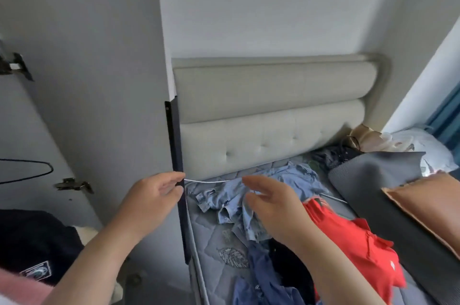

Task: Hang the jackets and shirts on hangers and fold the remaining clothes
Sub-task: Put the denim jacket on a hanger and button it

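Note:
Both of my hands are over the head end of the mattress (211, 242). A thin white hanger (211, 181) stretches between them. My left hand (154, 195) pinches its left end between thumb and fingertips. My right hand (271, 207) has the hanger running between its thumb and loosely extended fingers; the far end shows again behind the wrist. Under the hands lies a crumpled light blue shirt (293, 177). A red polo shirt (361, 242) lies to its right. A dark blue garment (261, 279) and a black one (293, 269) are bunched nearer to me.
An open wardrobe stands at the left, with a dark jacket (32, 242) and a black wire hanger (37, 170) inside. A black edge strip (177, 155) runs down its corner. The beige headboard (273, 110) is behind; a grey mat (373, 180) and an orange pillow (423, 212) lie at the right.

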Motion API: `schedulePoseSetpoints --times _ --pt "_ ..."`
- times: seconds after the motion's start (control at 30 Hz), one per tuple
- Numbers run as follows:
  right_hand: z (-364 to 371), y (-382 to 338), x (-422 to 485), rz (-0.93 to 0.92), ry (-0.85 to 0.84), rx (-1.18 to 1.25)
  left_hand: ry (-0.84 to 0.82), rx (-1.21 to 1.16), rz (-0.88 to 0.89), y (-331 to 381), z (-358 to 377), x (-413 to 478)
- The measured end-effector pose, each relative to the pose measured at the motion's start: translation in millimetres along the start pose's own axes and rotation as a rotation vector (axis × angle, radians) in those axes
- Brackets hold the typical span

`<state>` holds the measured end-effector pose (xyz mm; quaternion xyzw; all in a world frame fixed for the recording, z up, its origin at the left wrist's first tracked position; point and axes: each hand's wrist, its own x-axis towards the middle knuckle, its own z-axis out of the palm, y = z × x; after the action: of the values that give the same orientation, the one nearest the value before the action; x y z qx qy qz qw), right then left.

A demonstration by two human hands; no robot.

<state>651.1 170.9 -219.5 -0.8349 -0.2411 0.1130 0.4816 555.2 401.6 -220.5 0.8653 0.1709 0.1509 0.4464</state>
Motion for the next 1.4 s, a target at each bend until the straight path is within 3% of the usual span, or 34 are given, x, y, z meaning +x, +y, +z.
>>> schedulePoseSetpoints --times 0.27,0.4,0.8,1.17,1.4 --pt "-60.4 85.5 -52.1 0.105 0.164 -0.199 -0.260 0.297 0.113 17.4 73.3 11.7" --pt "-73.0 112.2 -46.4 0.159 0.222 -0.197 -0.335 0.333 0.136 16.4 99.9 35.3" --pt "-86.4 186.2 12.4 0.285 0.118 -0.387 -0.574 0.511 0.179 -37.0 207.0 128.4" --pt "-46.1 306.7 80.2 0.534 0.030 -0.412 -0.766 0.527 0.189 -134.6 352.6 222.8" --pt "-19.7 398.6 112.8 0.526 -0.058 -0.555 -0.862 0.604 0.130 -214.8 429.7 262.4"
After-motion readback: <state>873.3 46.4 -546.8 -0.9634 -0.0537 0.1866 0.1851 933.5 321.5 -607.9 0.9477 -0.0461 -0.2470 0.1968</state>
